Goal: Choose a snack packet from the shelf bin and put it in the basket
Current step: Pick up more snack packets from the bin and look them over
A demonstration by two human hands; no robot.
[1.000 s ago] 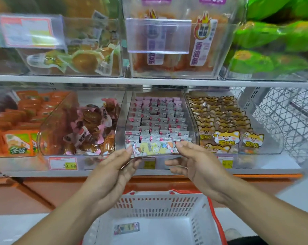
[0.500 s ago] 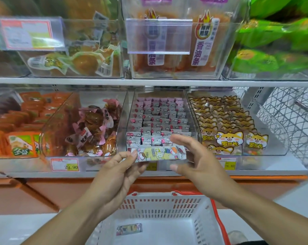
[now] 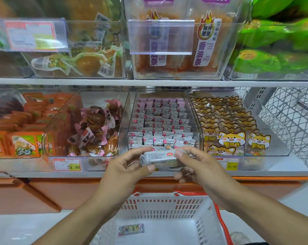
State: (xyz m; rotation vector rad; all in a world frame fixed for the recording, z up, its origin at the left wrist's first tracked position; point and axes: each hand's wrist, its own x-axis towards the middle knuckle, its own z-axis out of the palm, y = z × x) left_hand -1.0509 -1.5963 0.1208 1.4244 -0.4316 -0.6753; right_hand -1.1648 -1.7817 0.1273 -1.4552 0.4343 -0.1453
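A small silvery snack packet (image 3: 159, 159) is held flat between both hands, just in front of the clear middle shelf bin (image 3: 163, 121) that is full of rows of similar packets. My left hand (image 3: 125, 171) pinches its left end between thumb and fingers. My right hand (image 3: 199, 167) pinches its right end, thumb on top. Its printed back side faces up. Below the hands stands a white plastic basket (image 3: 167, 207) with red handles, and one small packet (image 3: 131, 229) lies on its floor.
Neighbouring clear bins hold brown snacks in pink wrappers (image 3: 95, 129) on the left and yellow cat-print packets (image 3: 227, 126) on the right. Orange packets (image 3: 20, 131) fill the far-left bin. An upper shelf (image 3: 149, 82) carries larger bins. A wire rack (image 3: 294, 121) stands far right.
The packet has been drawn out of the bin front, lowered slightly and turned over; its colourful face gave way to the grey printed back. Both hands moved with it.
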